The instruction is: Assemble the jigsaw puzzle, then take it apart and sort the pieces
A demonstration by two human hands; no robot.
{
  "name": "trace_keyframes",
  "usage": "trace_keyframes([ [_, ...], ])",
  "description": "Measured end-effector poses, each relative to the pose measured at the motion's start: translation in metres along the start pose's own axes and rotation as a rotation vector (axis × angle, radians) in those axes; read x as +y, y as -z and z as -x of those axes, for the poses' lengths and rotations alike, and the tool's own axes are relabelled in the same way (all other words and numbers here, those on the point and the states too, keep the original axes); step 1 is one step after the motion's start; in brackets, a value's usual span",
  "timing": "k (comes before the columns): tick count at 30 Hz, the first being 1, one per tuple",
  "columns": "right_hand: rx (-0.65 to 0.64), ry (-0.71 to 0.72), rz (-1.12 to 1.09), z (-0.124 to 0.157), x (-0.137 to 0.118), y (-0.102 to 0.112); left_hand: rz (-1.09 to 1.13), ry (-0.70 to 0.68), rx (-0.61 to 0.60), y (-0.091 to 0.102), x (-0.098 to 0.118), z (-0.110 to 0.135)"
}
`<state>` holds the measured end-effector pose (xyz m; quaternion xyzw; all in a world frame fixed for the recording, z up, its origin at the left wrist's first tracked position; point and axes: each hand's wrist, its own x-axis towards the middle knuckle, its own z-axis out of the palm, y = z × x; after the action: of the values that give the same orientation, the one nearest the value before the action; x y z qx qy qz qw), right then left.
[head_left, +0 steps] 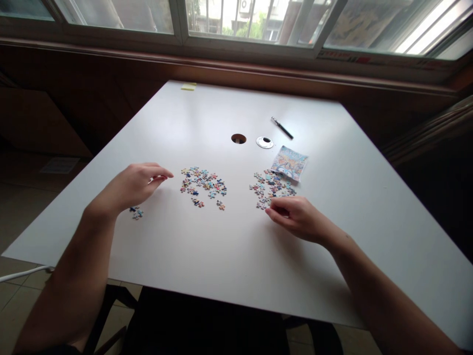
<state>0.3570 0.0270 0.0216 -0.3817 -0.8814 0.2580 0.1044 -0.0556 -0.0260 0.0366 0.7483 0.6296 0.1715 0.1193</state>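
Observation:
My left hand (135, 185) hovers over the left part of the table, its fingers stretched out and the thumb apart, with nothing visible between them. Just right of its fingertips lies a loose cluster of jigsaw puzzle pieces (205, 183). A few more puzzle pieces (136, 213) rest below that hand, partly behind the wrist. My right hand (293, 217) is at the near edge of another spread of puzzle pieces (271, 185), covering some of them. Its thumb and fingers are curled together in a pinch; whatever is between them is hidden.
A colourful printed packet (290, 163) touches the far side of the right-hand pieces. Beyond it are a black pen (282, 127), a round metal cover (265, 142) and a cable hole (238, 139). A yellow sticky note (188, 87) marks the white table's (221, 251) far edge, below the windows.

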Motion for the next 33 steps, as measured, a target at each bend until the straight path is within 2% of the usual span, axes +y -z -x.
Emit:
trace_keyframes([
  [5,0.001,0.015,0.011,0.0,0.002,-0.002,-0.045,0.079,0.11,0.009,-0.007,0.003],
  [7,0.003,0.016,0.011,0.0,0.002,-0.003,-0.084,0.132,0.071,0.016,-0.01,0.009],
  [10,0.011,0.023,0.025,0.0,0.001,-0.003,-0.185,0.205,-0.055,0.024,-0.016,0.025],
  [13,0.021,0.033,0.06,-0.001,-0.001,-0.003,-0.196,0.216,-0.13,0.022,-0.019,0.041],
  [18,0.019,0.069,0.084,-0.002,-0.005,-0.006,-0.136,0.211,0.021,0.011,-0.012,0.052],
  [22,0.008,0.098,0.092,-0.003,-0.004,-0.011,-0.172,0.223,0.031,0.009,-0.016,0.049],
  [23,0.009,0.112,0.093,-0.003,-0.004,-0.012,-0.179,0.207,0.039,0.009,-0.016,0.047],
  [25,0.018,0.145,0.092,-0.003,-0.003,-0.014,-0.161,0.157,0.135,0.007,-0.012,0.04],
  [28,0.026,0.198,0.07,-0.003,-0.004,-0.018,0.028,0.008,0.351,-0.001,0.018,0.023],
  [30,0.024,0.236,0.046,-0.003,-0.005,-0.021,0.218,-0.183,0.296,-0.008,0.048,0.007],
  [32,0.016,0.267,0.025,-0.004,-0.005,-0.024,0.196,-0.344,0.238,-0.015,0.073,-0.011],
  [33,0.013,0.278,0.019,-0.004,-0.004,-0.025,0.188,-0.412,0.281,-0.019,0.081,-0.02],
])
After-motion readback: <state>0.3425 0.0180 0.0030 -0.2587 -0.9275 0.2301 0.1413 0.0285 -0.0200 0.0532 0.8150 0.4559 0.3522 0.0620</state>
